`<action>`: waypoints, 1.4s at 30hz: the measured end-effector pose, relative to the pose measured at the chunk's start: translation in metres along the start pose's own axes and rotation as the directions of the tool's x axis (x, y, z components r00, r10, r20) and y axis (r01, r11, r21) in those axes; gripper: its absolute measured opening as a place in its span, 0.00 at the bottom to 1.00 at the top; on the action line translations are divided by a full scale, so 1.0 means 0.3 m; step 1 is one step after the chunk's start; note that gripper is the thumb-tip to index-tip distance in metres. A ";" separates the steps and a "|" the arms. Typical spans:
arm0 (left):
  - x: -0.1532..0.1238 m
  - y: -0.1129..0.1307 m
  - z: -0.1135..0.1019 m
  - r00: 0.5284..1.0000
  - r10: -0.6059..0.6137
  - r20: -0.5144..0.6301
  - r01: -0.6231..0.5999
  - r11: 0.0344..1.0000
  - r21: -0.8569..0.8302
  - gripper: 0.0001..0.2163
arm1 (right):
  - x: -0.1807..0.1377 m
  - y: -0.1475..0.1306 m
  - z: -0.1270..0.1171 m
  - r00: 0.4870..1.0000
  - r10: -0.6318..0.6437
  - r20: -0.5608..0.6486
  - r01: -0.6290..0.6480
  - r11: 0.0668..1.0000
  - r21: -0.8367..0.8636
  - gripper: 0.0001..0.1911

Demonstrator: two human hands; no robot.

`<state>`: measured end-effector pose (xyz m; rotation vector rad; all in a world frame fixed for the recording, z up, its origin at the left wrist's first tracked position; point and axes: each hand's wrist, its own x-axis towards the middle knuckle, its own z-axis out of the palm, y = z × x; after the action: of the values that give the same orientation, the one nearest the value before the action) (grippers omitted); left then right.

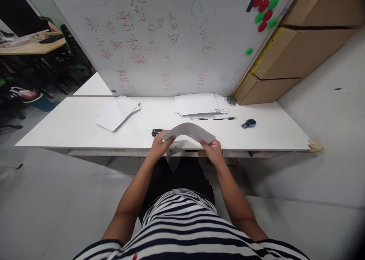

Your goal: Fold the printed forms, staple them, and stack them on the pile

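Between my two hands a white sheet of paper (188, 129) bows upward in an arch above the front edge of the desk; whether it is one sheet or several I cannot tell. My left hand (160, 144) grips its left end, thumb on top. At the right end my right hand (212, 149) pinches it the same way. A black stapler-like object (157, 132) lies on the desk just behind my left hand, partly hidden by it. Farther back is a stack of white paper (196, 105), and to the left lies a looser pile of paper (116, 113).
A whiteboard (176, 73) with red writing and round magnets stands at the desk's back. Cardboard boxes (268, 89) are stacked at the right against the wall. A dark watch (249, 123) and a pen (228, 118) lie on the white desk (273, 138).
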<state>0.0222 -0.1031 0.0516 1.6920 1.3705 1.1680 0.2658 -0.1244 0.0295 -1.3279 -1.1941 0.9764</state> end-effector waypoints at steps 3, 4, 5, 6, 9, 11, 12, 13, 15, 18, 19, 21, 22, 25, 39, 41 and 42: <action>-0.028 -0.051 0.024 0.999 -0.025 -0.036 0.029 0.995 0.098 0.13 | -0.003 0.048 0.060 0.999 0.049 -0.004 -0.049 0.993 -0.106 0.24; -0.042 -0.061 0.028 0.998 -0.044 -0.049 0.048 0.995 0.090 0.14 | -0.009 0.056 0.067 0.999 0.040 -0.001 -0.040 0.990 -0.135 0.23; -0.056 -0.067 0.029 0.997 -0.057 -0.056 0.061 0.996 0.070 0.15 | -0.015 0.059 0.069 1.000 0.018 0.003 -0.017 0.987 -0.157 0.23; -0.067 -0.072 0.029 0.996 -0.063 -0.059 0.066 0.997 0.047 0.16 | -0.020 0.059 0.068 1.000 -0.012 0.008 0.013 0.985 -0.174 0.22; -0.084 -0.078 0.025 0.997 -0.067 -0.046 0.067 0.998 0.009 0.17 | -0.029 0.051 0.063 0.998 -0.053 0.016 0.055 0.980 -0.191 0.21; -0.087 -0.079 0.026 0.997 -0.075 -0.024 0.075 0.997 0.008 0.17 | -0.035 0.050 0.065 1.000 -0.017 0.025 0.022 0.977 -0.214 0.22; -0.089 -0.078 0.027 0.997 -0.077 -0.012 0.077 0.997 0.006 0.17 | -0.040 0.050 0.067 0.999 0.003 0.035 0.006 0.972 -0.236 0.22; -0.091 -0.077 0.028 0.997 -0.075 -0.005 0.075 0.997 0.003 0.17 | -0.046 0.051 0.069 0.999 0.016 0.044 -0.004 0.965 -0.261 0.22; -0.097 -0.073 0.031 0.998 -0.068 -0.012 0.068 0.998 -0.006 0.17 | -0.061 0.054 0.069 0.998 0.022 0.050 -0.006 0.955 -0.295 0.22; -0.105 -0.072 0.042 0.995 -0.094 -0.024 0.094 0.995 -0.013 0.17 | -0.082 0.064 0.062 1.000 0.009 0.012 -0.005 0.954 -0.301 0.22; -0.106 -0.072 0.049 0.993 -0.115 -0.011 0.114 0.993 -0.011 0.17 | -0.088 0.070 0.060 1.000 0.009 -0.003 -0.010 0.951 -0.310 0.22; -0.107 -0.069 0.065 0.989 -0.142 0.047 0.142 0.990 0.009 0.19 | -0.099 0.083 0.055 0.999 0.031 -0.030 -0.039 0.938 -0.344 0.23; -0.107 -0.064 0.072 0.987 -0.139 0.082 0.138 0.990 0.024 0.19 | -0.106 0.087 0.051 0.998 0.051 -0.047 -0.065 0.932 -0.357 0.23; -0.095 -0.036 0.070 0.990 -0.035 0.135 0.026 0.997 0.074 0.18 | -0.128 0.082 0.023 0.986 0.104 -0.128 -0.140 0.938 -0.317 0.23; 0.098 -0.255 -0.054 0.992 0.121 0.022 -0.110 0.792 0.600 0.17 | -0.183 0.118 -0.083 0.903 0.405 -0.141 -0.340 0.877 0.341 0.19; 0.089 -0.252 -0.055 0.992 0.124 0.030 -0.118 0.808 0.578 0.16 | -0.183 0.122 -0.066 0.896 0.427 -0.118 -0.364 0.862 0.352 0.19; 0.085 -0.248 -0.057 0.992 0.123 0.041 -0.125 0.814 0.567 0.15 | -0.183 0.122 -0.058 0.893 0.437 -0.107 -0.376 0.856 0.355 0.19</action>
<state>-0.0209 -0.0616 -0.0023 2.2221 1.7495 0.8599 0.2781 -0.1794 -0.0087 -1.3922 -0.5799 1.2608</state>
